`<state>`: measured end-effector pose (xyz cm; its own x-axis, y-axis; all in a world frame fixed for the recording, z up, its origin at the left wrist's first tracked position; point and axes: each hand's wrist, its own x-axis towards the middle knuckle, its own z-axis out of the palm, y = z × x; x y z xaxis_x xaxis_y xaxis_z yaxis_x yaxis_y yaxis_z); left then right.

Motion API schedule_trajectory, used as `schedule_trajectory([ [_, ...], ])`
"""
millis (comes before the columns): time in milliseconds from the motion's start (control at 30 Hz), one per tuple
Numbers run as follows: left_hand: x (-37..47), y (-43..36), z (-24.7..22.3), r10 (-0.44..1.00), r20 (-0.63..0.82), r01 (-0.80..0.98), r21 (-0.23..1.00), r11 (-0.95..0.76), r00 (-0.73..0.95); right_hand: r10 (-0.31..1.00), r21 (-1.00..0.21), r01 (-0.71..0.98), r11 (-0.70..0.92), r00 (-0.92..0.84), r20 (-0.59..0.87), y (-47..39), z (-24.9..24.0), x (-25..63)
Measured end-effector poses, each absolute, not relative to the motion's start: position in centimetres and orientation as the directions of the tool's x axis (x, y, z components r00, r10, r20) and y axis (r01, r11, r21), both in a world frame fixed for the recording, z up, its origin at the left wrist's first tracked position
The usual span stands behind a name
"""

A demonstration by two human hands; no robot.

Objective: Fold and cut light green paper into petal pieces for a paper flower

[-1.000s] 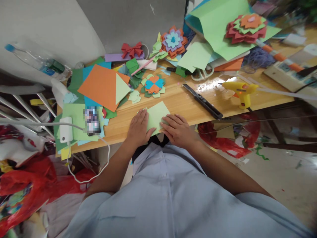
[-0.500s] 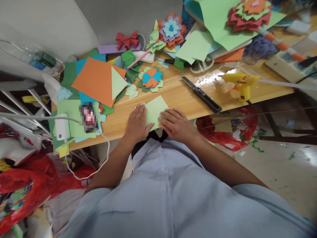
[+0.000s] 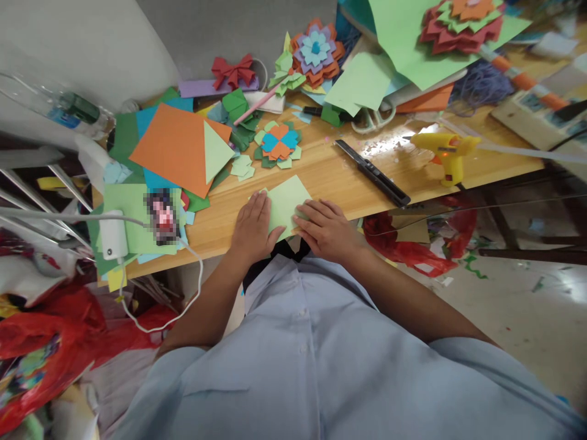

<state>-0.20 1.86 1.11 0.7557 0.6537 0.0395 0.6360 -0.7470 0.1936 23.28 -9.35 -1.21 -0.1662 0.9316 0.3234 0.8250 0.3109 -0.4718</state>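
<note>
"What crowded the desk (image 3: 215, 214)?"

"Just beyond the hands sat a layered paper flower (image 3: 278, 145) in orange, blue and green, with small green scraps (image 3: 242, 167) beside it. On the left, an orange sheet (image 3: 167, 143) lay over blue and green ones. To the right, a black cutter (image 3: 372, 174) lay slanting, and farther over stood a yellow glue gun (image 3: 444, 153). Behind the cutter were scissors (image 3: 360, 126), partly under paper."

"And the pale green paper (image 3: 287, 205)?"

"Flat on the wood in front of the body, between the two hands. The left grip (image 3: 250, 229) covered its left side, fingers straight and together, thumb apart. The right grip (image 3: 332, 229) lay over its right side, fingers laid out and slightly spread. Both pressed from above; neither was pinching."

"How much room was there?"

"The paper's near part reached about to the front edge, close to the shirt (image 3: 275, 342). Bare wood ran between it and the flower, leftward to the stacked sheets, and rightward to the cutter, which slanted down almost to the same edge."
</note>
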Motion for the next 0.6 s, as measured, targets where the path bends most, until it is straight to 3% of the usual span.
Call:
schedule_trajectory([
  [600, -0.11, 1.89, 1.15, 0.659, 0.025, 0.644, 0.189, -0.741, 0.752, 0.933, -0.488, 0.818, 0.305, -0.154, 0.326, -9.31, -1.19, 23.23],
])
